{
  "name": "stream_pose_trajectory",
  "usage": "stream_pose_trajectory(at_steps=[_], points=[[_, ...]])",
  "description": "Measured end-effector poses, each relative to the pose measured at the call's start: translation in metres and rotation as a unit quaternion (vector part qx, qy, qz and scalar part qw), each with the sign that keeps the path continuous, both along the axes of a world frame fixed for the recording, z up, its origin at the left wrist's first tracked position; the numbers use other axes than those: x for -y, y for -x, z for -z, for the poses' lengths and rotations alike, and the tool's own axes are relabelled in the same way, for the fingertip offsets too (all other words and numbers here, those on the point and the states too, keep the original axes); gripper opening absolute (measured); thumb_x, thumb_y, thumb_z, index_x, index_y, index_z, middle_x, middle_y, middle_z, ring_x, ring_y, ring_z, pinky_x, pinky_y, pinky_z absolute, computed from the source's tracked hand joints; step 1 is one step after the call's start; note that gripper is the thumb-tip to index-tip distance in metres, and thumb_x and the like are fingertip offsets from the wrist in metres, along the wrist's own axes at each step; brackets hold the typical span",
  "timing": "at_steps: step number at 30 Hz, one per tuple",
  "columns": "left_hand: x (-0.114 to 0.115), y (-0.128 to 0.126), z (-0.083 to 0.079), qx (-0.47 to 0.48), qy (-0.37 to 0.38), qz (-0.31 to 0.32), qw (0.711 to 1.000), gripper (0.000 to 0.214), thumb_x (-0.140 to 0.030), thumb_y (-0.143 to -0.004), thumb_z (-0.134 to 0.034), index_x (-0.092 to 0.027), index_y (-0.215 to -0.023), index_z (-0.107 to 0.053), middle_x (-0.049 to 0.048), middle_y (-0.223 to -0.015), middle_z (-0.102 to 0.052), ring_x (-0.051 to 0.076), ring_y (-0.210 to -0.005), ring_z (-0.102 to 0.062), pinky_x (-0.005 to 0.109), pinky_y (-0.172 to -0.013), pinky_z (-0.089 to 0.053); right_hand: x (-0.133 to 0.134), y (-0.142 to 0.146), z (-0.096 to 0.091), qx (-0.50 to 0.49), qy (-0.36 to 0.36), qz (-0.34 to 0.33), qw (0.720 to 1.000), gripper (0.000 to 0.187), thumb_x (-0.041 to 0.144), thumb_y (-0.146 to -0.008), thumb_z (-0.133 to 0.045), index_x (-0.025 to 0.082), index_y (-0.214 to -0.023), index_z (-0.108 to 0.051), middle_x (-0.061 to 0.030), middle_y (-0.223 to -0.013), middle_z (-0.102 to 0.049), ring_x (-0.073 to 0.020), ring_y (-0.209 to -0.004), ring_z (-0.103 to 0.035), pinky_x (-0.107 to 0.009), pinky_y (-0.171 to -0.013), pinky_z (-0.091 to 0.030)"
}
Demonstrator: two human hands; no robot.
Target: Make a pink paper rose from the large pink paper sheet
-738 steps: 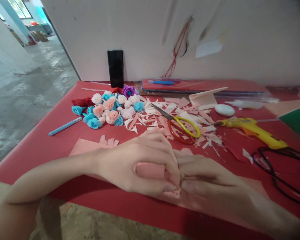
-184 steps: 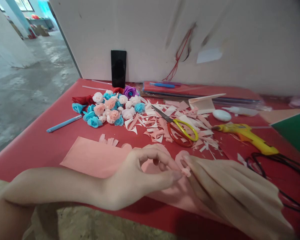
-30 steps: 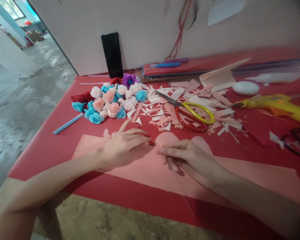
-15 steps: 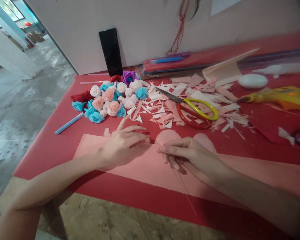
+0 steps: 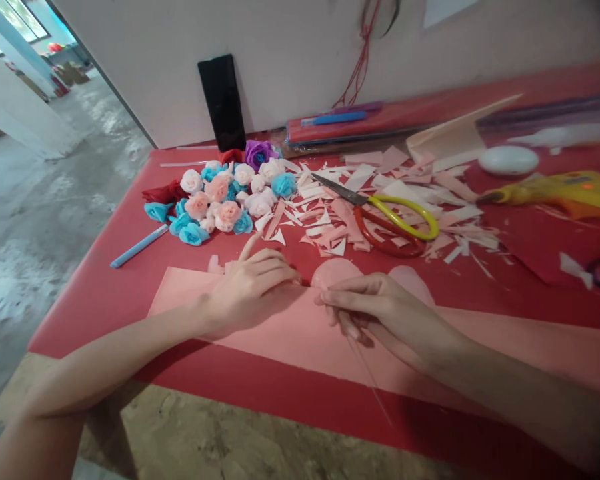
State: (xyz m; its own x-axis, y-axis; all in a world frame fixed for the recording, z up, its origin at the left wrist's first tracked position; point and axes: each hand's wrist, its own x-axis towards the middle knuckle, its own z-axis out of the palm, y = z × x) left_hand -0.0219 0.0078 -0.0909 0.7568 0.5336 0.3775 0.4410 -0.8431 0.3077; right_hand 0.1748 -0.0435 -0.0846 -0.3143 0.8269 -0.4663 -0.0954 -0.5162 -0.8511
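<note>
Pink crepe paper [image 5: 300, 333] lies as a long strip across the red tabletop. My left hand [image 5: 253, 287] rests palm down over its upper left part, little finger raised and the other fingers reaching right; its thumb is hidden. Over the strip's middle, my right hand [image 5: 375, 307] has its thumb and fingers pinched on a thin pale stick [image 5: 373, 383] that slants down toward the table's front edge. A rounded pink paper petal [image 5: 335, 270] lies just beyond the right fingertips, with a second petal [image 5: 410, 283] behind the hand.
Paper roses [image 5: 227, 217] are heaped at the back left, near a leaning black phone [image 5: 223, 103] and a blue pen [image 5: 139, 247]. Scissors [image 5: 403, 217] lie on paper scraps [image 5: 330, 227]. A yellow glue gun [image 5: 555, 190] and a white oval object [image 5: 509, 161] are at right.
The fingers of my left hand have curled slightly and shifted a little. My right hand and the stick stay almost in place.
</note>
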Motion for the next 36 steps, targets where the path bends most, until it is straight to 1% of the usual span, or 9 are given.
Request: stream_pose_trajectory(at_steps=[3,8,10,15,23,29,36], points=[[-0.0014,-0.0014,0.0,0.011,-0.001,0.0,1.0,0.01,-0.024,-0.084,-0.051,-0.018,-0.084,-0.06,-0.0001,-0.084,-0.068,0.013,-0.087,-0.058,0.033,-0.094,-0.037,0.0006,-0.0003,0.0009,0.002,-0.002,-0.003,1.0,0.024,0.036,-0.062,-0.071,0.015,-0.051,-0.066,0.0012,-0.04,-0.049,-0.0045,-0.033,-0.039,-0.018,-0.03,-0.022],[-0.0034,-0.0035,-0.0003,0.007,0.008,-0.007,1.0,0.012,-0.024,-0.084,-0.051,-0.018,-0.088,-0.06,0.0001,-0.083,-0.067,0.012,-0.084,-0.058,0.032,-0.092,-0.038,0.0005,0.0001,0.0,0.004,-0.002,-0.002,1.0,0.025,0.036,-0.061,-0.071,0.015,-0.05,-0.066,0.0006,-0.04,-0.05,-0.0048,-0.033,-0.04,-0.017,-0.03,-0.022],[-0.0042,-0.0034,-0.0005,0.003,0.003,-0.006,1.0,0.012,-0.024,-0.084,-0.051,-0.018,-0.086,-0.06,0.0001,-0.083,-0.067,0.013,-0.085,-0.058,0.033,-0.094,-0.037,0.0006,0.0003,-0.0007,0.007,-0.001,-0.001,1.0,0.025,0.037,-0.061,-0.071,0.015,-0.05,-0.066,0.0004,-0.04,-0.05,-0.0049,-0.033,-0.04,-0.017,-0.03,-0.022],[-0.005,-0.0024,0.0002,0.006,-0.038,-0.002,0.999,0.012,-0.026,-0.082,-0.054,-0.019,-0.078,-0.061,-0.0003,-0.08,-0.065,0.013,-0.087,-0.056,0.037,-0.097,-0.033,0.0005,-0.0001,-0.001,0.015,-0.002,0.001,1.0,0.024,0.036,-0.06,-0.071,0.014,-0.052,-0.067,0.0003,-0.041,-0.051,-0.0046,-0.033,-0.04,-0.017,-0.03,-0.023],[-0.0055,-0.0005,0.0031,0.0,-0.038,-0.018,0.999,0.01,-0.025,-0.082,-0.053,-0.021,-0.08,-0.062,-0.0012,-0.088,-0.066,0.014,-0.093,-0.055,0.039,-0.099,-0.029,-0.0001,0.0007,-0.0023,0.022,-0.002,0.005,1.0,0.025,0.036,-0.059,-0.072,0.014,-0.049,-0.066,0.0006,-0.039,-0.051,-0.0049,-0.032,-0.04,-0.018,-0.03,-0.023],[-0.0037,-0.0005,0.002,0.016,-0.042,-0.024,0.999,0.011,-0.027,-0.081,-0.055,-0.021,-0.076,-0.062,-0.0017,-0.082,-0.067,0.015,-0.092,-0.056,0.045,-0.106,-0.02,-0.0004,0.0006,-0.0026,0.021,-0.002,0.005,1.0,0.027,0.038,-0.059,-0.072,0.014,-0.049,-0.066,0.0007,-0.039,-0.051,-0.0047,-0.032,-0.039,-0.018,-0.03,-0.023],[-0.0033,-0.0017,0.0027,0.025,-0.031,-0.011,0.999,0.01,-0.025,-0.081,-0.056,-0.019,-0.075,-0.062,-0.0019,-0.075,-0.067,0.013,-0.086,-0.058,0.043,-0.108,-0.02,0.0,0.0007,-0.003,0.023,0.005,0.006,1.0,0.027,0.039,-0.059,-0.071,0.013,-0.051,-0.066,0.0009,-0.041,-0.051,-0.0047,-0.032,-0.04,-0.017,-0.029,-0.025]])
